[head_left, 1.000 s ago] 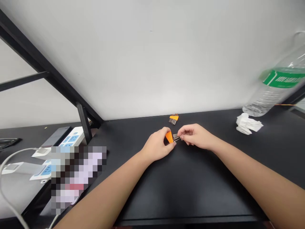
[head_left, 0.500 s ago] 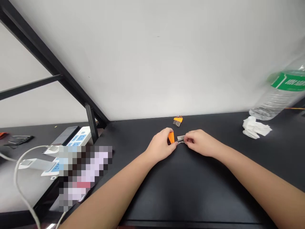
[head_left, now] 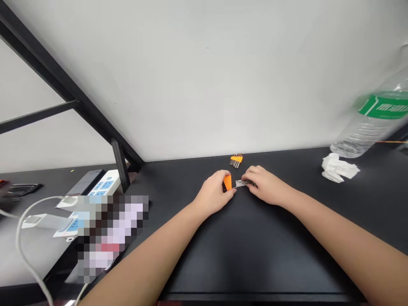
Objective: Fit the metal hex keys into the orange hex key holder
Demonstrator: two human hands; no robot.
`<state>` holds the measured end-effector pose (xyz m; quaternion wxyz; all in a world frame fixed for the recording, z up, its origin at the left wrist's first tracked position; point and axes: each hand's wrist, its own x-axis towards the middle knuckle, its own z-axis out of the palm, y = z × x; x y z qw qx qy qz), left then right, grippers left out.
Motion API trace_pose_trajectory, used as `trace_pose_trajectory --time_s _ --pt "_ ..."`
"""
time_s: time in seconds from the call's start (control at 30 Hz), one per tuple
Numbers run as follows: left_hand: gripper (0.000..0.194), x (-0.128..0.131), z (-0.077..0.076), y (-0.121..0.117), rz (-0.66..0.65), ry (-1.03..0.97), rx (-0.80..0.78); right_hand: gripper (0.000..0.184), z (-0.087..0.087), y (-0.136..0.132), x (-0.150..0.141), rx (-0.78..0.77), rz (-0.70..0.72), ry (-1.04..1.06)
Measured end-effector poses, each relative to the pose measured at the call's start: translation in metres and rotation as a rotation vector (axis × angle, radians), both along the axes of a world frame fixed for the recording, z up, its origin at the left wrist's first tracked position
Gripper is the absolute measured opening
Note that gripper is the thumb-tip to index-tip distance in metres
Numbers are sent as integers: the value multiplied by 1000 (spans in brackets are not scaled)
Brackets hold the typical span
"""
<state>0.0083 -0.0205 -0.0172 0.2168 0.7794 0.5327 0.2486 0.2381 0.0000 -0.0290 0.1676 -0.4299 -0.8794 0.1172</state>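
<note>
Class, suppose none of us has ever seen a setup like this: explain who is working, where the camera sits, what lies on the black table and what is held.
There is no robot, just a person's two bare hands. The view comes from a camera worn on the head, looking forward and down. The left hand grips an orange holder; the right hand has its fingers on thin metal rods, perhaps hex keys. On the black table, a filled orange rack lies near the wall, with a crumpled tissue and a green-labelled plastic bottle towards the right.
</note>
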Motion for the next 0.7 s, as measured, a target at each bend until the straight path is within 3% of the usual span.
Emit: trace_pose_trajectory --time_s 0.7 --pt "38 0 2 -1 -28 17 -3 33 3 -2 2 54 73 -42"
